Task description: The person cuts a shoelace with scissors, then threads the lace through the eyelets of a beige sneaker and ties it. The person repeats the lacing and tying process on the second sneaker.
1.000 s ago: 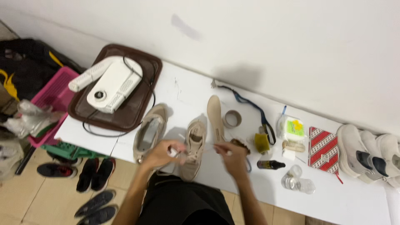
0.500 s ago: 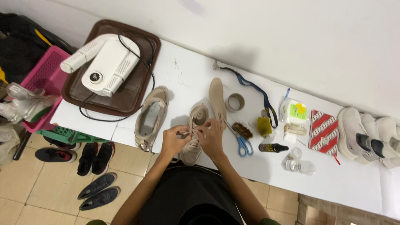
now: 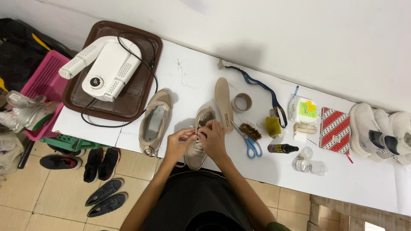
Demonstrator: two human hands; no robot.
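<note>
Since half a second ago the view has drawn closer and both hands have settled over the middle of the beige shoe [image 3: 198,141], which lies at the desk's [image 3: 192,75] front edge, its heel just over it. The left hand [image 3: 179,143] has its fingers curled in, apparently pinching a lace; the right hand [image 3: 214,137] is likewise closed over the lacing, though what exactly it grips I cannot tell. To lace well, I judge each pull should be even and the shoe kept flat.

From the left: a pink basket [image 3: 40,81] off the desk's left end holds clear wrappings; the brown tray [image 3: 137,85] at the back left corner carries a white shoe dryer [image 3: 105,68] and its cord. The second beige shoe [image 3: 155,122] lies empty beside it.
</note>
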